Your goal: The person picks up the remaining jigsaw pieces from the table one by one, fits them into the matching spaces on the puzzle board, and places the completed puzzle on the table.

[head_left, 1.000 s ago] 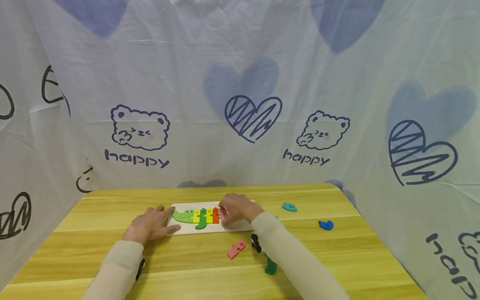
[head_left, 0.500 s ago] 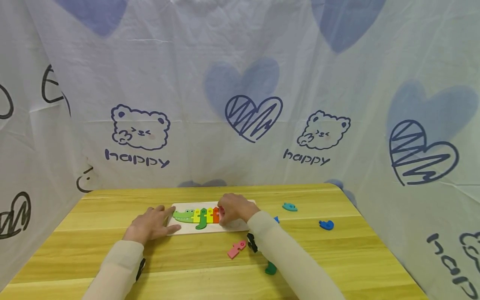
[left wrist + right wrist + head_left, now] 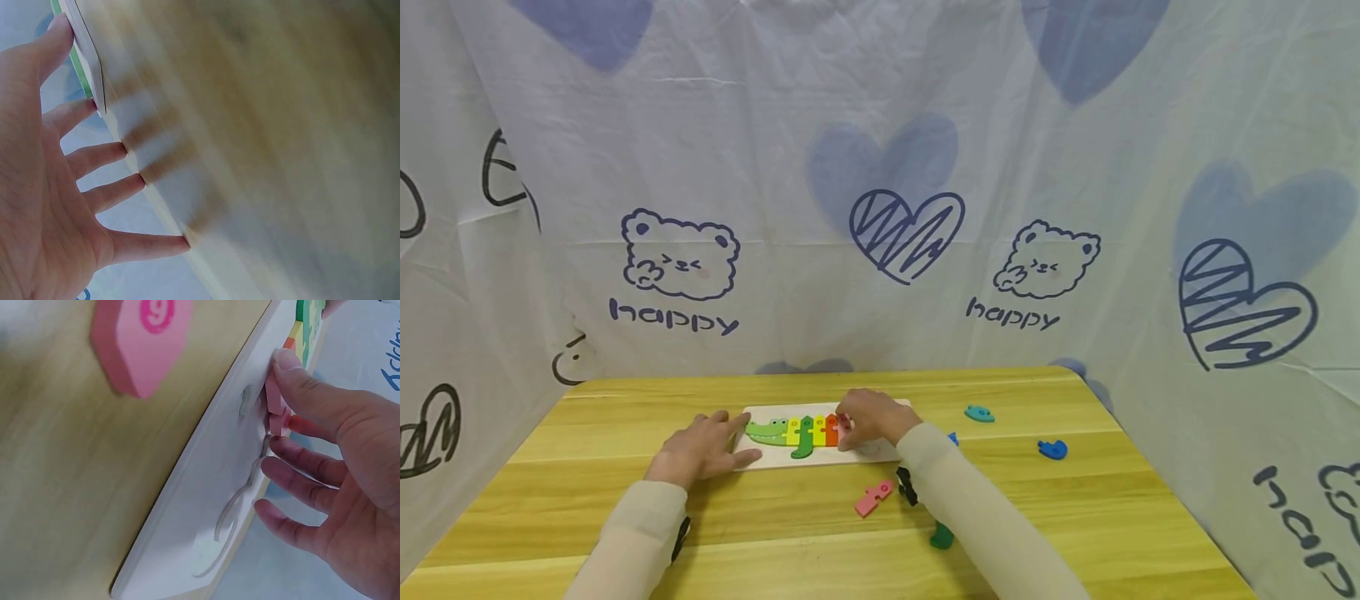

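A white puzzle board (image 3: 775, 462) lies on the table, bearing a crocodile (image 3: 766, 432) built of a green head and yellow, green and orange pieces. At its left end my left hand (image 3: 696, 450) rests with fingers spread, thumb and forefinger touching the board's edge; in the left wrist view the other fingertips touch the tabletop. My right hand (image 3: 874, 417) pinches a pink puzzle piece (image 3: 275, 403) between thumb and forefinger, beside the orange piece. Its remaining fingers are loosely bent over the board. A second pink piece (image 3: 873, 498), numbered in the right wrist view, lies in front of the board.
Right of the board lie a teal piece (image 3: 979, 413) and a blue piece (image 3: 1052, 450). Another blue piece (image 3: 953, 438) and a dark green piece (image 3: 942, 536) are partly hidden by the right sleeve. A printed curtain (image 3: 880, 333) hangs behind the wooden table (image 3: 760, 550).
The right hand has shifted slightly left with the pink piece, closer to the orange one. A bit of blue piece now shows past the sleeve. My left hand has kept still.
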Available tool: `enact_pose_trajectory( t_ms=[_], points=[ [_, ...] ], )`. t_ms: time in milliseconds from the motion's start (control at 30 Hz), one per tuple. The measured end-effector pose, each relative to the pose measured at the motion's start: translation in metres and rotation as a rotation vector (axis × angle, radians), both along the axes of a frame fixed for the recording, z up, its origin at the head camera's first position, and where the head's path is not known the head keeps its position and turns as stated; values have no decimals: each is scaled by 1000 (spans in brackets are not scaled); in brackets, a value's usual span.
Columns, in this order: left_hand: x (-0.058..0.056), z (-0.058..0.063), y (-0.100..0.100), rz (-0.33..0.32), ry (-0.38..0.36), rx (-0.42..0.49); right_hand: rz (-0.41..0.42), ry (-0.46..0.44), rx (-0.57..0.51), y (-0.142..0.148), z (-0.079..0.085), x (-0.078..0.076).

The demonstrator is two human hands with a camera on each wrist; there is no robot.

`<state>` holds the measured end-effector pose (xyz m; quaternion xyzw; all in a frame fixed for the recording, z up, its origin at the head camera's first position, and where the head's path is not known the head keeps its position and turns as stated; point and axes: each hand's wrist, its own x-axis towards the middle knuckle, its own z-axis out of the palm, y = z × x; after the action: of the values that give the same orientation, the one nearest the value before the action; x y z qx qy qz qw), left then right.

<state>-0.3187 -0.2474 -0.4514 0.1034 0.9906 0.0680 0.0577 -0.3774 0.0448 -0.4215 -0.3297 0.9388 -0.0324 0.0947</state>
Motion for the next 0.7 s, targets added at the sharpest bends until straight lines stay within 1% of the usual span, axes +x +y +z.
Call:
enact_pose_trajectory(
  t_ms=[267,433,533,700],
  points=[
    [0,0,0,4,1,2,35,21,-17,3,-4,-4],
    [-1,0,-1,3,-1,0,26,18,-16,5,-8,-6],
    [-1,0,-1,-1,0,2,4,20,-28,8,-7,-3],
    [-1,1,-1,-2,-4,6,-11,61,-65,15,-3,8]
  ],
)
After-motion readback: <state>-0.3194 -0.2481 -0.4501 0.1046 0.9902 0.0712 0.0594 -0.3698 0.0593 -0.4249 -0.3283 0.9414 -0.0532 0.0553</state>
